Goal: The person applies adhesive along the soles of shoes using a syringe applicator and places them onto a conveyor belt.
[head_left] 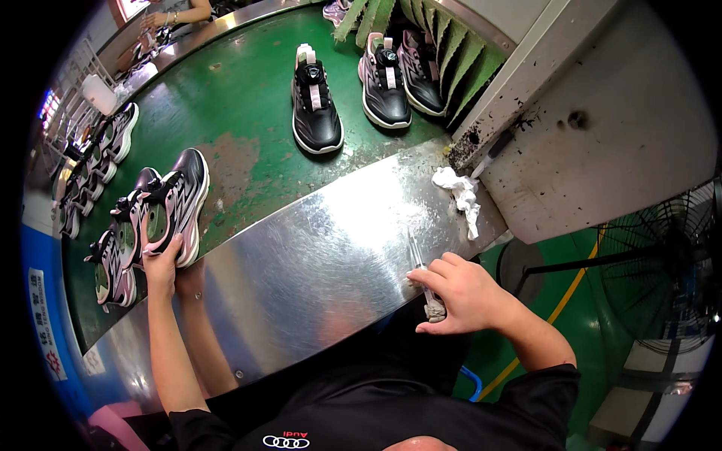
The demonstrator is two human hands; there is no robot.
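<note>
Head view: you are at a curved green table (248,83) with a shiny metal border (301,263) along its near side.
Left hand (167,259): your grip pinches the heel end of a black-and-pink shoe (188,197) at the near left of the table, toe pointing far; you cannot tell from here whether its sole is lifted clear.
Neighbouring shoes (114,263): they crowd just left of the held one, so pulling it sideways could drag or topple them.
Right hand (470,297): your fingers and thumb close around a clear syringe-like tool (417,252), over the near right of the metal border, its thin tip pointing far.
Tool risk: a careless squeeze might push out whatever it contains, and a swing left could poke or smear the shoe's upper; its contents are too small to make out.
Crumpled tissue (460,199): it lies on the border at the far side of your right hand, where a wide reach could brush it.
Black shoes (316,113): one stands alone at mid table, two more farther right beside the green strip curtain (470,71); the rightmost might snag on those strips if the surface moves.
</note>
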